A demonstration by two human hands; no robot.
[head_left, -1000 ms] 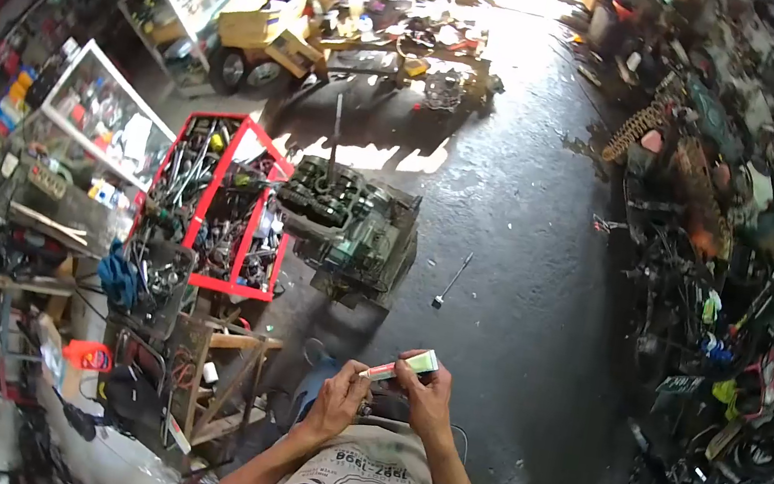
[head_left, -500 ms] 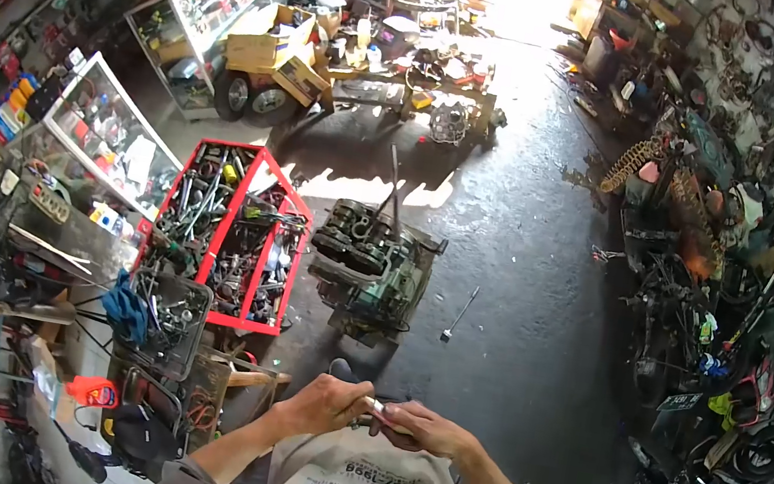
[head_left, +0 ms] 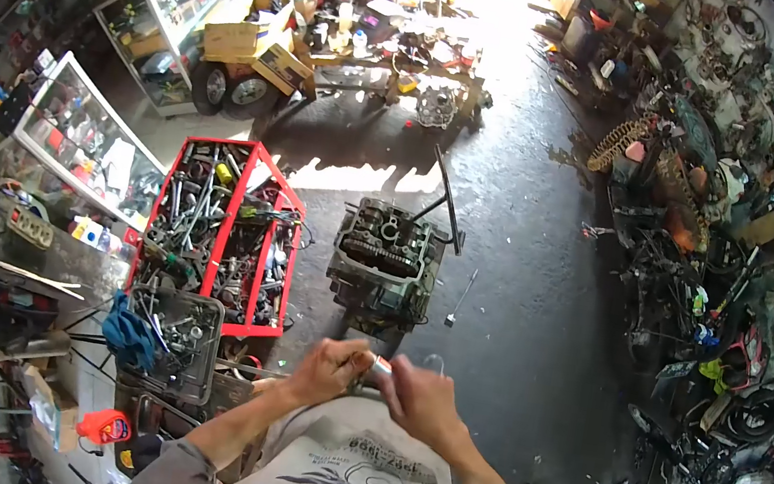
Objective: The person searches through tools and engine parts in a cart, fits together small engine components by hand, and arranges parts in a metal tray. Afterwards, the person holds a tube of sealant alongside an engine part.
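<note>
A small white tube-like object (head_left: 382, 365) is held between my two hands, close in front of my shirt. My left hand (head_left: 326, 371) is closed, its fingers pinched at the left end of it. Around the other end my right hand (head_left: 426, 397) is curled, slightly blurred by motion. Most of the object is hidden by fingers, so its exact kind cannot be told. Just beyond my hands stands a partly opened engine (head_left: 384, 260), its gears showing on top. A dark metal bar (head_left: 448, 196) rises behind it.
Left of the engine is a red-framed tool rack (head_left: 235, 208) full of tools. Nearer sits a metal tray (head_left: 187, 352) of parts with a blue cloth (head_left: 128, 331). A long thin tool (head_left: 462, 300) lies on the floor at right. Heaped parts (head_left: 699, 251) line the right wall.
My view has shifted and turned, so the engine appears farther right and squarer to me. Both hands have risen a little and changed their finger positions around the white object.
</note>
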